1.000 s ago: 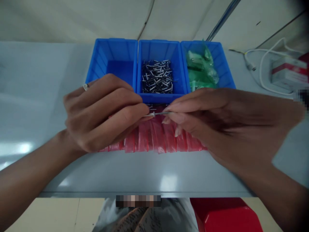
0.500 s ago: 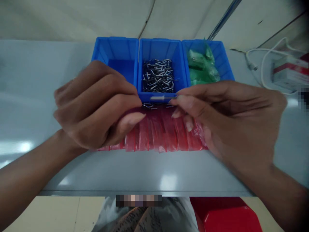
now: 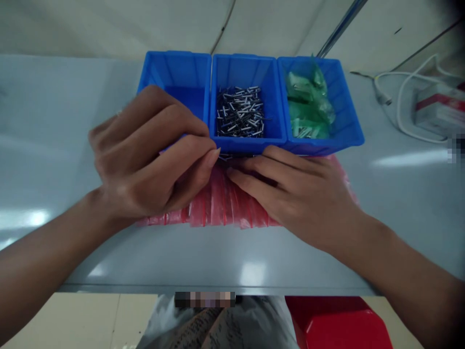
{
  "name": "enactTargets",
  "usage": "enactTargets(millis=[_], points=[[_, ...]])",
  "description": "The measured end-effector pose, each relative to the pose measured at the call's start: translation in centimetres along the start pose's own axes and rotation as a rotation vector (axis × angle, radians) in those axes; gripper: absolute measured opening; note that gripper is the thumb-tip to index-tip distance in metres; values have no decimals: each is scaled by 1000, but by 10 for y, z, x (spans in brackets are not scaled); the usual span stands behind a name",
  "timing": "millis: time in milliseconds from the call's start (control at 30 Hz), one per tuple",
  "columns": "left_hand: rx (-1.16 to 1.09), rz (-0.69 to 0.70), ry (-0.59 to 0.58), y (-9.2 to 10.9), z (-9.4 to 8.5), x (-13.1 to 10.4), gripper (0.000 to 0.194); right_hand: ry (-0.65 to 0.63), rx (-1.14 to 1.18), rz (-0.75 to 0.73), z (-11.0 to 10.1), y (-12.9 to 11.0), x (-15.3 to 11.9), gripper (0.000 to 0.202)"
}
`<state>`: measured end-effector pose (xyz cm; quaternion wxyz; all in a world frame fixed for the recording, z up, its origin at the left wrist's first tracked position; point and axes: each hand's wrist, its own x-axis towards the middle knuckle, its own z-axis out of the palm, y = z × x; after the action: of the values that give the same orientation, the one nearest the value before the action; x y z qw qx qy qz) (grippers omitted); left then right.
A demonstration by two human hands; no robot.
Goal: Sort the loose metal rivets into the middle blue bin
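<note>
My left hand (image 3: 154,152) is closed, the thumb pressed against the curled fingers in front of the left bin. Whatever it holds is hidden from me. Lower and to the right, my right hand (image 3: 303,186) reaches over a row of pink plastic bags (image 3: 218,198). Its thumb and fingertips come close together at a few small metal pins (image 3: 225,157) lying before the middle bin; anything between them is hidden. Many similar pins (image 3: 241,111) lie heaped inside the middle blue bin (image 3: 250,144).
The left blue bin (image 3: 178,68) stands beside the middle one. Green plastic bags (image 3: 308,102) fill part of the right blue bin (image 3: 345,118). A white cable (image 3: 399,97) and a red-and-white box (image 3: 439,111) are at the right. A red stool (image 3: 345,329) stands below the table edge.
My right hand has moved left and down to the loose pins; the slim metal pin it held no longer shows. My left thumb has closed against its fingers.
</note>
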<state>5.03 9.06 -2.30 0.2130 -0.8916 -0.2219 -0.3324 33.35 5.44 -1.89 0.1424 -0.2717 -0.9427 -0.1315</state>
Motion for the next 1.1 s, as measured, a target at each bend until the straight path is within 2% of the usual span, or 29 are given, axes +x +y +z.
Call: enactTargets(millis=[400,500,567,667,800,900,1000,1100], points=[[10,26,-27,-1,0,-1,13,76,-53,13,8,-1,0,28],[12,14,-34,1,0,0,12,153,-24,36,10,-1,0,24],[4,8,-38,2,0,2,15,228,60,92,8,-1,1,19],[8,40,-16,3,0,3,30,346,252,201,-4,-1,4,13],[8,73,-14,2,1,2,27,432,569,495,-16,-4,7,10],[5,57,-9,1,-1,0,27,467,827,672,-16,-4,8,10],[-19,49,-7,2,-4,-2,28,502,1061,735,-13,-4,10,11],[-23,40,5,4,-5,-2,25,503,1154,754,-12,-2,12,10]])
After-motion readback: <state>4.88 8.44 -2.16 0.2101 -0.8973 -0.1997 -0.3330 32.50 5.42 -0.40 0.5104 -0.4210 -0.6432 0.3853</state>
